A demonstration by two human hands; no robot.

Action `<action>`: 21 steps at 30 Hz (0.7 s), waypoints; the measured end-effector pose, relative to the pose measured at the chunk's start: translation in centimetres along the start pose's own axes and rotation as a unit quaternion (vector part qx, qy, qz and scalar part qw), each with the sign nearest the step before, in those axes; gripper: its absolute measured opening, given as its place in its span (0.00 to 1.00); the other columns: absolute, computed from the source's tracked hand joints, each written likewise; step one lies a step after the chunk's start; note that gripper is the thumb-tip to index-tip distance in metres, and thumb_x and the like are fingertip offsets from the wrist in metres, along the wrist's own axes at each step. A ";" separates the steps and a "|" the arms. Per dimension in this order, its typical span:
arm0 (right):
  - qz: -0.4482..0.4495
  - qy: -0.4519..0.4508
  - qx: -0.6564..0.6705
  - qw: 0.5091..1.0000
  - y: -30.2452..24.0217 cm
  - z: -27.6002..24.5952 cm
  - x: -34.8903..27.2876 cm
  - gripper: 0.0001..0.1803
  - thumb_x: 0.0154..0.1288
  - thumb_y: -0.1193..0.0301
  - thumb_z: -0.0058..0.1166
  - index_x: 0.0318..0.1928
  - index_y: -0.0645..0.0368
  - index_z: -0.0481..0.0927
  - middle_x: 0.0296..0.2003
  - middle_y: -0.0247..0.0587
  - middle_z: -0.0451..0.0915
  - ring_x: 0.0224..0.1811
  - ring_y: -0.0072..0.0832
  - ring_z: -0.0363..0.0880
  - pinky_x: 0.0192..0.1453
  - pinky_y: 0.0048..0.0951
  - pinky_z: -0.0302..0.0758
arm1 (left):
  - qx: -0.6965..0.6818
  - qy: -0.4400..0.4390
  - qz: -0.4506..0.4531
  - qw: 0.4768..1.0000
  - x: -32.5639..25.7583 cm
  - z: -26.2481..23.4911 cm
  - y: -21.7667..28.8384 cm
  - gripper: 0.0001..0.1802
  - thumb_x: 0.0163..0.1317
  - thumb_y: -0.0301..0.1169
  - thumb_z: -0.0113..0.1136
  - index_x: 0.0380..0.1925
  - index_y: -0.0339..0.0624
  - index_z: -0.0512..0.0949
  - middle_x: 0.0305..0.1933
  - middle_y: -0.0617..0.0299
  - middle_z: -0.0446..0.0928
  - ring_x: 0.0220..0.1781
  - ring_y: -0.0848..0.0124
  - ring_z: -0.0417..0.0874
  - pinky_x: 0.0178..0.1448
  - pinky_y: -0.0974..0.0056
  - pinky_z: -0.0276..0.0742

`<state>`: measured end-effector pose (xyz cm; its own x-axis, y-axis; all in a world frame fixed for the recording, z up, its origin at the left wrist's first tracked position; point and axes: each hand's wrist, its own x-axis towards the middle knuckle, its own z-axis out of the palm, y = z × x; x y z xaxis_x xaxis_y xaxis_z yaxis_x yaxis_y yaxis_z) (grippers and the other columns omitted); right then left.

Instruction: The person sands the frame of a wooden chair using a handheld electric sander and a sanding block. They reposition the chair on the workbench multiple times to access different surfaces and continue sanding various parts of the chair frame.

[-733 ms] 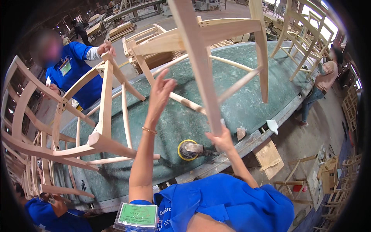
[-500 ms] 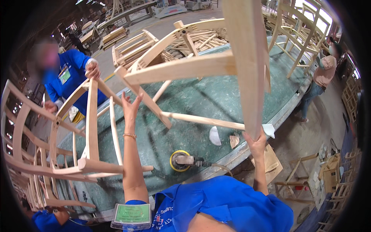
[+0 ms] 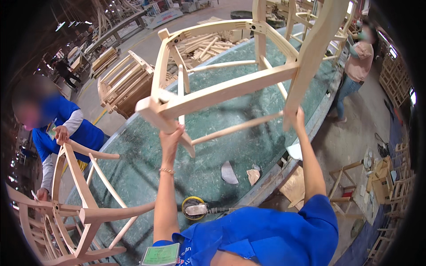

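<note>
A pale wooden chair frame is tilted over the green-topped table in front of me. My left hand is closed round the lower part of its left leg, just below the joint with the rail. My right hand grips the bottom of the long, curved right post, near the end of a round stretcher. Both thumbs and fingers are partly hidden by the wood. Below the frame lies a round sander with a yellow rim and a hose. A grey half-round sheet and a tan scrap lie beyond it.
At left, a co-worker in blue holds a second chair frame. Another person stands at the table's far right by more chair frames. Stacked wooden parts stand behind the table. A white sheet is at its right edge.
My left hand, earlier open and off the frame, now grips its left leg. The chair frame has turned and shifted away from me. The co-worker and second frame appear farther left and lower.
</note>
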<state>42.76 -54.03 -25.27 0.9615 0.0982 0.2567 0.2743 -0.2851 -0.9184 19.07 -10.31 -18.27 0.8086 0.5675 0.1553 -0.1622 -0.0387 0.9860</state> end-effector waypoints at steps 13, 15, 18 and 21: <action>0.085 0.025 -0.192 0.977 3.1 -4.9 14.3 0.48 0.55 0.54 0.65 0.53 0.85 0.51 0.44 0.62 0.78 0.47 0.45 0.81 0.50 0.34 0.77 | 0.067 -0.087 0.062 0.992 2.7 13.3 3.4 0.13 0.52 0.27 0.69 0.35 0.37 0.76 0.32 0.66 0.77 0.32 0.78 0.77 0.37 0.70 0.74; 0.089 0.032 -0.186 0.978 4.9 -5.1 16.5 0.44 0.56 0.55 0.65 0.50 0.85 0.57 0.42 0.61 0.79 0.45 0.43 0.81 0.48 0.35 0.77 | 0.051 -0.101 0.070 0.991 2.6 14.0 2.6 0.15 0.53 0.28 0.70 0.37 0.38 0.75 0.34 0.65 0.78 0.34 0.78 0.77 0.38 0.70 0.75; 0.083 0.035 -0.204 0.975 3.7 -3.6 18.0 0.27 0.60 0.59 0.63 0.40 0.78 0.76 0.32 0.51 0.82 0.34 0.33 0.80 0.32 0.34 0.77 | 0.081 -0.131 0.052 0.987 1.0 14.0 1.0 0.16 0.57 0.32 0.68 0.41 0.39 0.75 0.37 0.65 0.78 0.39 0.77 0.77 0.42 0.69 0.75; 0.068 0.087 -0.334 0.936 7.8 -4.5 20.7 0.39 0.60 0.53 0.59 0.51 0.81 0.64 0.44 0.61 0.79 0.44 0.44 0.80 0.47 0.37 0.76 | 0.105 -0.186 0.050 0.976 -1.8 14.6 -0.7 0.18 0.61 0.33 0.64 0.48 0.41 0.73 0.46 0.62 0.75 0.49 0.75 0.75 0.53 0.66 0.73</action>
<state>64.90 -58.51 -25.74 0.9607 -0.1225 0.2490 0.0421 -0.8225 -0.5672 25.92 -23.30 -18.33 0.9504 0.2151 0.2246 -0.1634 -0.2690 0.9492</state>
